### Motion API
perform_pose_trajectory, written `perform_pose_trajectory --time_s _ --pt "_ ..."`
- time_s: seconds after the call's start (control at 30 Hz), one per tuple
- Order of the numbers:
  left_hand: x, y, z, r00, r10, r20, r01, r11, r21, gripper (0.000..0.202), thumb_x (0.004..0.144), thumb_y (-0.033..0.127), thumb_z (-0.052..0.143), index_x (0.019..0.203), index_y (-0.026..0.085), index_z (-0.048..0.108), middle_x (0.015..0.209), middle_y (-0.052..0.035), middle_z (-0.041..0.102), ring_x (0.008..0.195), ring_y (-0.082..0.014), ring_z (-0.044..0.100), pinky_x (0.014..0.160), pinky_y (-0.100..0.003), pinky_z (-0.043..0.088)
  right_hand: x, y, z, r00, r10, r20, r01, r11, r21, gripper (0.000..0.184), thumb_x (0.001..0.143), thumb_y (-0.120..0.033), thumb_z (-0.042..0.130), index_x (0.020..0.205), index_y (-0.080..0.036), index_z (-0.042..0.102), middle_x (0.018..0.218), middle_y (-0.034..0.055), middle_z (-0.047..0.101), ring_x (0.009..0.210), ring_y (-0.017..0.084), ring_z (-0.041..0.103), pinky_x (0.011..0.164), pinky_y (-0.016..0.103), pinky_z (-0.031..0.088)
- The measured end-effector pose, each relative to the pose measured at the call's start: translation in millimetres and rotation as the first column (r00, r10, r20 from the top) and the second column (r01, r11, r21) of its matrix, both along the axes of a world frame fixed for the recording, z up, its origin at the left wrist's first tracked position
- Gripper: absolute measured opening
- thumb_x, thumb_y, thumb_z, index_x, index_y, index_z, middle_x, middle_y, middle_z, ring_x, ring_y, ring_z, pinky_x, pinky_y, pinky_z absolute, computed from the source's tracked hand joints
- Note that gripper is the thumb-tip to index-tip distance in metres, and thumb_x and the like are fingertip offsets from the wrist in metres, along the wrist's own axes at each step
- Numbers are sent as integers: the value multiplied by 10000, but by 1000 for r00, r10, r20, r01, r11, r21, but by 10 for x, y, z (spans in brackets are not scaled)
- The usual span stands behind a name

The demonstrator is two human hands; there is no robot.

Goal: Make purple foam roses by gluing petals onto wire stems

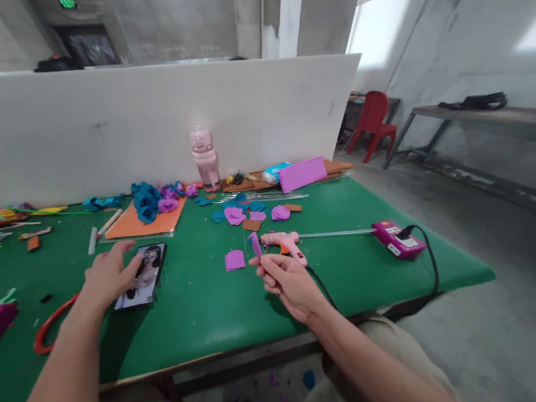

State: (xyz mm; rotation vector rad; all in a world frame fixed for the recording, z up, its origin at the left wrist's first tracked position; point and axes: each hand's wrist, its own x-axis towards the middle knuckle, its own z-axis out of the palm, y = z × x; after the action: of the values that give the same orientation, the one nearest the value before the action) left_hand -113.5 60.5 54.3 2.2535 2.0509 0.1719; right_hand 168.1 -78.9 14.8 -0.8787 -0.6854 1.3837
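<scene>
One orange loop (39, 337) lies on the green bench (204, 311), left of the left fingers and partly behind the forearm; a sleeve or cuff could snag it if the arm swept outward. The left hand (107, 279) grips nothing: its fingers are spread over a lit phone (147, 269), the thumb at or just above the screen; contact cannot be told. A stray press there seems the likeliest slip.

Beyond those fingers, blue and purple flowers (147, 202) rest on an orange sheet (121, 228). Between the two hands, nearer the right fingers, sits a purple stack (234, 260), which a careless knuckle could scatter.

The right hand (290, 285) pinches a purple piece (255, 246) upright between thumb and forefinger, the other fingers curled in. Just beyond the fingertips is the glue gun (281, 239), lying on its side, nozzle towards the piece; whether they touch is unclear. If the nozzle is hot, drifting closer could burn skin or smear glue.

Right of those fingers, a clear stick (338, 233) runs from the gun towards a power strip (399, 240). Its black cord (432, 257) hangs over the edge, so a knee catching it could drag the strip off.
</scene>
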Motion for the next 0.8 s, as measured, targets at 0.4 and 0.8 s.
perform_pose_trajectory --time_s 0.4,0.8 --pt "-450 -369 -269 958 -287 9 286 956 58 402 797 491 276 980 251 541 1125 -58 612 1073 -255 531 923 -314 356 42 -1 77 999 37 -12 -37 998 60 231 765 -400 606 822 -178 580 528 -63 496 365 8 221 349 161 115" --pt "584 -554 21 809 -460 366 450 885 117 384 857 441 331 910 183 610 915 -59 668 853 -209 580 783 -285 414 -52 4 88 991 88 -96 -87 996 20 284 728 -426 643 732 -146 598 543 -54 482 375 0 259 337 133 156"
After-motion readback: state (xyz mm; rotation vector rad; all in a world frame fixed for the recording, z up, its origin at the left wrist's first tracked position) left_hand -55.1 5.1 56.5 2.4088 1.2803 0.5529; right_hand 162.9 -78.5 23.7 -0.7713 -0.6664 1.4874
